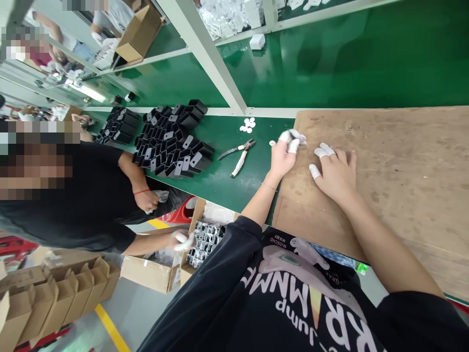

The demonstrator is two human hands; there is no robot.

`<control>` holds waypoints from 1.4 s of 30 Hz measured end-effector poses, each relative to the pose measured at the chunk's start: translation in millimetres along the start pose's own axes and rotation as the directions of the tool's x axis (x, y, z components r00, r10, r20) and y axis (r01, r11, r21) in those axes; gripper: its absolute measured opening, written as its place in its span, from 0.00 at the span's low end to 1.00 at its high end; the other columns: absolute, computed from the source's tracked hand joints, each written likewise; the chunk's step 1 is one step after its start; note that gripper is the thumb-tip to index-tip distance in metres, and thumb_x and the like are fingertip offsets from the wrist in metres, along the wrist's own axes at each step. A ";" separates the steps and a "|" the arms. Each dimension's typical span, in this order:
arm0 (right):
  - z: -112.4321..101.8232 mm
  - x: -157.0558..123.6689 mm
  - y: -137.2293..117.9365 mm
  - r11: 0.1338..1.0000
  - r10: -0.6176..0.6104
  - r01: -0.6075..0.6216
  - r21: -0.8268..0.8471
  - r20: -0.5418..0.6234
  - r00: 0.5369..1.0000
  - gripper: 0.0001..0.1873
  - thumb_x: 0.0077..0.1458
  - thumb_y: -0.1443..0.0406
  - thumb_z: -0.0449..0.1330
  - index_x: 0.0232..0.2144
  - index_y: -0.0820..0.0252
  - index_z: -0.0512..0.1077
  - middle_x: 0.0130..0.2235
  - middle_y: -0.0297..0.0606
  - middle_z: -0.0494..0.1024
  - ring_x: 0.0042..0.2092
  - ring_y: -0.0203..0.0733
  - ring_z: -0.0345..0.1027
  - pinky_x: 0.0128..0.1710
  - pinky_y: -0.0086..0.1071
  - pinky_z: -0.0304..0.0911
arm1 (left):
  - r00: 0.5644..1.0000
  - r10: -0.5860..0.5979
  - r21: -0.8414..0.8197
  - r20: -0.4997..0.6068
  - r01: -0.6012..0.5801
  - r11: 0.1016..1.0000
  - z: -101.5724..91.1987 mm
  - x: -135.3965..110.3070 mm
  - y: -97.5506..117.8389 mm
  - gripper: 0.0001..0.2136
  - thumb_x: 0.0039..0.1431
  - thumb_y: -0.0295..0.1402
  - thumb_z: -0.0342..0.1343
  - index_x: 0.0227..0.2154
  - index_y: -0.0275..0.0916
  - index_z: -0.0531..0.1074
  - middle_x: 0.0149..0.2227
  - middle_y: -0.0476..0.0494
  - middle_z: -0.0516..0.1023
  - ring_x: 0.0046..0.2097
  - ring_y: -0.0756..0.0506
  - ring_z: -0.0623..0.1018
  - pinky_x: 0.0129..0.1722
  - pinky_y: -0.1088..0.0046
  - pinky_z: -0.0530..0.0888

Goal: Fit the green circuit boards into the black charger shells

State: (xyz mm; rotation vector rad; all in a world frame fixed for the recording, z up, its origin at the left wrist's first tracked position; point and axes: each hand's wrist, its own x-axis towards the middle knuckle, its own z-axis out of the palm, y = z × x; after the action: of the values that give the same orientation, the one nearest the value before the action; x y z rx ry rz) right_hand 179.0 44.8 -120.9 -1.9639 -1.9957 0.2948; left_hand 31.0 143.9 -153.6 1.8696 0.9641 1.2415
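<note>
My left hand [285, 152], with white finger cots on its fingertips, is over the left edge of a brown wooden board [395, 166]. Its fingers are curled together and slightly blurred, and whatever they may hold is hidden. My right hand [337, 171] rests on the board with fingers spread and nothing in them, also wearing white cots. A small white round piece [272, 143] lies just left of my left hand. Farther left on the green table [234, 190] are several white discs [248, 125] and a pair of pliers [242, 152] with its handles apart.
Many black rectangular casings [172, 142] stand on the table at left. A co-worker in a black shirt [73, 210] reaches toward a carton of wrapped parts [207, 242]. A slanting metal post [208, 54] rises behind the table; a white block [257, 41] sits beyond it.
</note>
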 end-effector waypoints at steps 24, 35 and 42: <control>-1.4 0.0 -0.5 1.000 -0.008 0.008 -0.001 -0.003 1.000 0.25 0.65 0.60 0.44 0.60 0.64 0.63 0.65 0.49 0.63 0.63 0.59 0.55 0.63 0.67 0.41 | 0.996 -0.064 -0.054 -0.069 0.060 0.997 -1.2 2.8 -4.0 0.18 0.66 0.51 0.43 0.42 0.41 0.64 0.42 0.42 0.80 0.39 0.49 0.82 0.41 0.72 0.75; -2.1 -0.5 -2.1 1.000 -0.007 0.007 -0.006 -0.002 1.000 0.25 0.65 0.60 0.44 0.60 0.64 0.63 0.65 0.48 0.62 0.64 0.58 0.54 0.63 0.67 0.39 | 0.997 -0.028 0.123 0.072 0.019 0.992 -4.7 -1.6 -8.1 0.18 0.65 0.49 0.46 0.40 0.39 0.69 0.36 0.42 0.82 0.37 0.47 0.81 0.42 0.70 0.75; -1.8 -0.4 -1.5 1.000 -0.002 0.002 -0.004 0.000 1.000 0.25 0.65 0.60 0.44 0.60 0.63 0.64 0.65 0.48 0.63 0.64 0.58 0.54 0.63 0.66 0.40 | 0.987 -0.059 -0.009 -0.149 0.058 0.998 -2.6 1.0 -16.7 0.22 0.66 0.53 0.40 0.45 0.40 0.65 0.41 0.43 0.80 0.40 0.49 0.81 0.42 0.70 0.76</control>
State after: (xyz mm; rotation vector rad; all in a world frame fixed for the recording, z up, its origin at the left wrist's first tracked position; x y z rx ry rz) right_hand 178.3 44.2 -118.7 -1.9637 -1.9995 0.2906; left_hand 25.4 153.2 -166.5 1.7509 1.0863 1.3628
